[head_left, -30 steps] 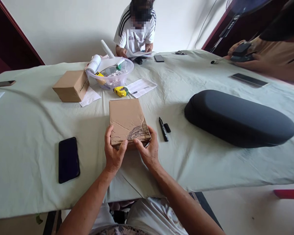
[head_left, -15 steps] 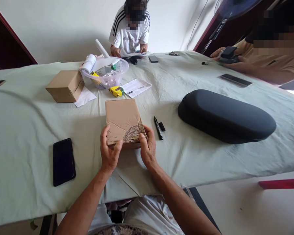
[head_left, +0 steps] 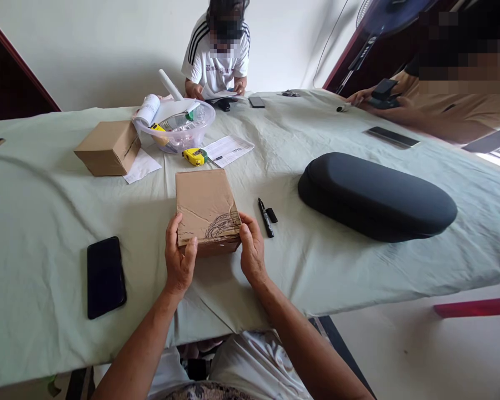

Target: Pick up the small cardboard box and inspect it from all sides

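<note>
Both hands grip the near end of a flat brown cardboard box w/ dark scribble on its top [head_left: 206, 208], which sits on the pale green cloth-covered table [head_left: 45, 194], centre, close to the near edge. Left hand [head_left: 179, 258] clasps the near-left corner: thumb on the top face, fingers curled round the side, so closed on the box. Right hand [head_left: 252, 250] clasps the near-right corner the same way, thumb by the scribble, fingers down the right side. The box's near end looks slightly raised off the cloth; can't tell for sure.

Left of the left hand, apart from it, a black smartphone [head_left: 105, 276] lies face up. Just right of the box, a black marker pen [head_left: 265, 217] w/ its cap [head_left: 271, 215] beside it. Further right, a long black oval hard case [head_left: 377, 194].

Beyond the box: yellow tape measure [head_left: 194, 156], printed paper sheet [head_left: 228, 150], clear plastic bowl of odds and ends [head_left: 179, 126], a second brown cardboard box [head_left: 107, 147] to the far left.

At the far side a person in a white tee [head_left: 214, 61] handles papers. Far right, another person's hands hold a dark device [head_left: 383, 91].
</note>
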Tool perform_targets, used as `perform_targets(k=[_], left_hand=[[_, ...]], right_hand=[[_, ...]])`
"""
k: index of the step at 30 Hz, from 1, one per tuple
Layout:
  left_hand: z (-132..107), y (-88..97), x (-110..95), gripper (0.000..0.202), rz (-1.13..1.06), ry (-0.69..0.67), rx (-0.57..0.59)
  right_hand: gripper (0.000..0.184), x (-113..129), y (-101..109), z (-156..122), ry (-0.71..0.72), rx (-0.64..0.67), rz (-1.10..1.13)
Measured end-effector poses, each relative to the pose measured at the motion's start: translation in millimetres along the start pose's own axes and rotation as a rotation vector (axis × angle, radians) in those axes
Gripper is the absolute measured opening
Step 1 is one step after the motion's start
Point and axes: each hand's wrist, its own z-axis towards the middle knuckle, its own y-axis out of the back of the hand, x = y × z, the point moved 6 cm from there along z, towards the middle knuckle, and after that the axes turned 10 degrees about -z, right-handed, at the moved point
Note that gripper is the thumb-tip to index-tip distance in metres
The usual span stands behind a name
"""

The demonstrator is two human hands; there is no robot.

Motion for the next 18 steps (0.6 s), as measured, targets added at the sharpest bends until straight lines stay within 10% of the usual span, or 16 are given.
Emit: perform_targets(k=[18], left_hand=[[0, 3.9, 1, 0.057, -0.006, 0.013, -0.006]], right_hand=[[0.059, -11, -7, 3, 0.094, 0.056, -0.024]])
